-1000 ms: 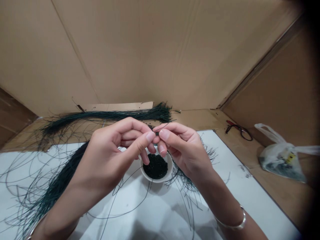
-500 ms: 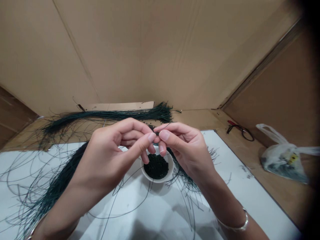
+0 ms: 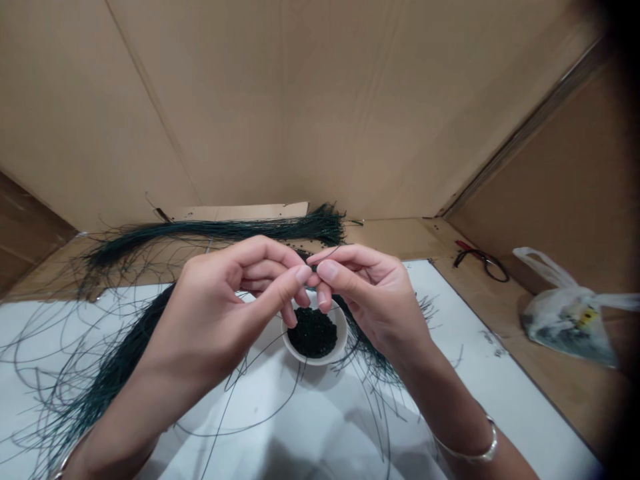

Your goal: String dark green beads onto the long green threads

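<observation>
My left hand (image 3: 240, 293) and my right hand (image 3: 375, 287) meet fingertip to fingertip just above a small white bowl (image 3: 344, 343). Thumb and forefinger of each are pinched together. Between the tips a tiny dark bead (image 3: 314, 268) shows, and a thin dark cord (image 3: 333, 253) sticks up over my right forefinger. How the bead and cord join is hidden by the fingers. Dark green-black beads (image 3: 313, 333) lie heaped in the bowl. Beneath my left forearm runs a loose bundle of dark green cords (image 3: 120, 360), its other end showing by my right wrist.
Behind my hands, another bundle of dark cords (image 3: 235, 231) lies along the cardboard wall (image 3: 310, 120). At right are a black loop with a red end (image 3: 483, 260) and a knotted clear plastic bag (image 3: 570, 320). Stray cords cross the white board (image 3: 280, 447).
Both hands hold nearly the same pose. The fingertips have shifted very slightly around the bead; nothing else has visibly moved.
</observation>
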The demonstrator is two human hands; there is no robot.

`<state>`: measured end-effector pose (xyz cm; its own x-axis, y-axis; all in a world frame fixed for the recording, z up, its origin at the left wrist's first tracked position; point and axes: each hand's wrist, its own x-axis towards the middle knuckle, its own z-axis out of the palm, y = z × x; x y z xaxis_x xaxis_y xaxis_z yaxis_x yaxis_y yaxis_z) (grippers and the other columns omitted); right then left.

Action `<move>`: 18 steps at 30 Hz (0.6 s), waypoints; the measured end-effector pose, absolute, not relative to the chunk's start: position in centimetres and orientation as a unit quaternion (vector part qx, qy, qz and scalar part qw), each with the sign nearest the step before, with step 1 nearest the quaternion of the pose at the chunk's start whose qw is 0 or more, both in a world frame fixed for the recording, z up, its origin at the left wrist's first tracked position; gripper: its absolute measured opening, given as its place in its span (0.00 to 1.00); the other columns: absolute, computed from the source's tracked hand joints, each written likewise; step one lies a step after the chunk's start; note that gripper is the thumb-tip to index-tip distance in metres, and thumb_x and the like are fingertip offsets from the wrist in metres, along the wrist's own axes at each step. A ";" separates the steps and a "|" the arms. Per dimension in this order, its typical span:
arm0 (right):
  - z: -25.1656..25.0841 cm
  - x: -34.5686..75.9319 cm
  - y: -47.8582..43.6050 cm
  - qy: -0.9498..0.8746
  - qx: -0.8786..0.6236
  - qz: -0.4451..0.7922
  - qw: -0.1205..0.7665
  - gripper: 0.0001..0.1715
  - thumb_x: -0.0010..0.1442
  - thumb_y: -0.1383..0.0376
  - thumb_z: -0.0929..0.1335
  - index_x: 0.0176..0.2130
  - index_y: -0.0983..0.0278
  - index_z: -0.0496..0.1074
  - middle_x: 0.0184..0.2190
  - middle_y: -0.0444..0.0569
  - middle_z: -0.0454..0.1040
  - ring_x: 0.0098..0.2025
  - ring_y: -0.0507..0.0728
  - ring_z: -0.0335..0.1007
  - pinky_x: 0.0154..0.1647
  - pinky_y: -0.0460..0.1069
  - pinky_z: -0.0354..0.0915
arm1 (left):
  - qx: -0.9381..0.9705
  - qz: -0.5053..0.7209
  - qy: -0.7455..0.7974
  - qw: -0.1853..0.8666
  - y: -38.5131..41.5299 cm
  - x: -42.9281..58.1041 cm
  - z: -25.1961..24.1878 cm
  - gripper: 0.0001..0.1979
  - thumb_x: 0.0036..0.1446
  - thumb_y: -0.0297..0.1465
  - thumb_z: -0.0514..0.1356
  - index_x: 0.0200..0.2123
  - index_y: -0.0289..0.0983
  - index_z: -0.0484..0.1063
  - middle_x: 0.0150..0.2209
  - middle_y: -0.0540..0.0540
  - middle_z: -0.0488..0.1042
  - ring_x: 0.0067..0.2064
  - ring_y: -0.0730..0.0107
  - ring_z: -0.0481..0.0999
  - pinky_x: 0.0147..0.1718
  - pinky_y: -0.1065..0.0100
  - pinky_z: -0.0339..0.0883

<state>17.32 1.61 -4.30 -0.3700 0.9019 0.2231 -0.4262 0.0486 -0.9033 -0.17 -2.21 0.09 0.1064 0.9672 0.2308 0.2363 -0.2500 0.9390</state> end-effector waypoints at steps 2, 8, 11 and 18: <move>-4.2 17.3 1.6 -0.515 -0.234 0.646 0.512 0.02 0.62 0.65 0.76 0.38 0.60 0.83 0.25 0.42 0.80 0.26 0.49 0.76 0.36 0.47 0.76 | 0.638 0.471 0.472 0.385 -2.2 -0.2 0.1 0.06 0.63 0.33 0.66 0.32 0.40 0.78 0.28 0.55 0.81 0.25 0.79 0.79 0.25 0.83 0.74; -3.7 17.2 1.6 -0.518 -0.246 0.638 0.515 0.01 0.60 0.66 0.77 0.36 0.61 0.83 0.23 0.40 0.79 0.26 0.47 0.76 0.33 0.43 0.75 | 0.652 0.459 0.478 0.369 -2.0 -0.3 0.2 0.06 0.63 0.32 0.66 0.32 0.40 0.78 0.25 0.56 0.80 0.24 0.79 0.79 0.23 0.84 0.72; -3.4 17.2 1.4 -0.517 -0.257 0.632 0.517 0.01 0.60 0.67 0.77 0.36 0.62 0.83 0.23 0.40 0.79 0.25 0.47 0.76 0.33 0.42 0.75 | 0.666 0.451 0.479 0.353 -2.0 -0.4 0.2 0.05 0.63 0.32 0.66 0.33 0.41 0.78 0.24 0.57 0.79 0.25 0.80 0.79 0.24 0.85 0.72; -3.1 17.2 1.3 -0.504 -0.280 0.645 0.501 0.04 0.60 0.67 0.77 0.32 0.64 0.82 0.23 0.40 0.79 0.23 0.45 0.75 0.29 0.39 0.73 | 0.694 0.452 0.466 0.312 -1.9 -0.4 -0.1 0.04 0.64 0.31 0.65 0.34 0.41 0.77 0.27 0.58 0.81 0.27 0.83 0.80 0.27 0.88 0.72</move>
